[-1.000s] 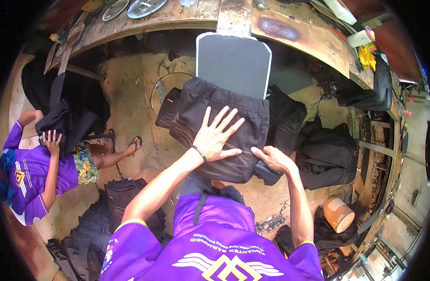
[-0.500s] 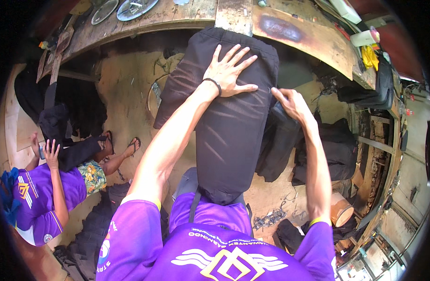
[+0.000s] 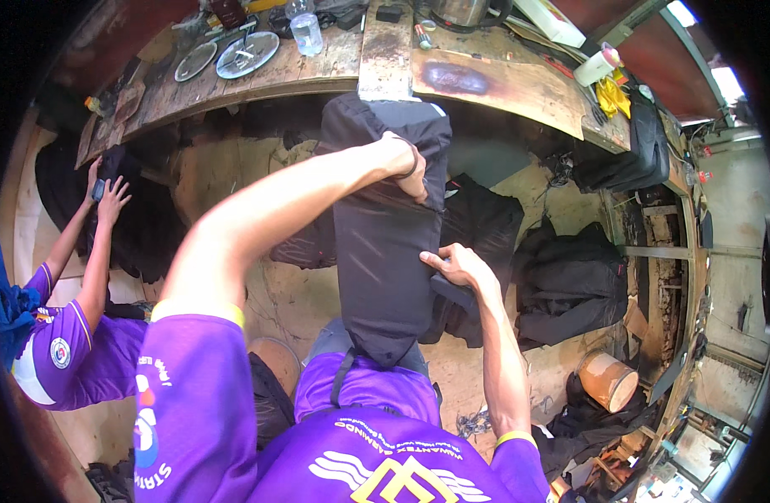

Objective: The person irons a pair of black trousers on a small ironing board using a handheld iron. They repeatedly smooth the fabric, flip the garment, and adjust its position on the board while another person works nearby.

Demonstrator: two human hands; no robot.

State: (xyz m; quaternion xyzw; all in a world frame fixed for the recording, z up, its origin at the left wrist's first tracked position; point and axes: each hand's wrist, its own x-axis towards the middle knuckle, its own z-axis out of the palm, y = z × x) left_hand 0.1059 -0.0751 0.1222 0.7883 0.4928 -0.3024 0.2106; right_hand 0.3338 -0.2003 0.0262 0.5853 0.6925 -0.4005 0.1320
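A pair of black trousers, marked with pale streaks, is drawn over a long form between the workbench and my lap. On the upper part of the cloth rests my left hand, wrist bent, its fingers curled down over the fabric near the right edge. My right hand is at that same edge, lower down, closed around a dark flat block. The thumb points toward the cloth. How far the left fingertips reach around the edge is partly hidden.
A wooden workbench curves across the far side, bearing a plastic bottle and round trays. Dark garments lie to the right, near a round wooden stool. At left, a co-worker's hands hold a small block over dark cloth.
My left hand has gone from lying flat and spread to curling near the cloth's right edge. My right hand has moved down and left along the edge. The view has shifted.
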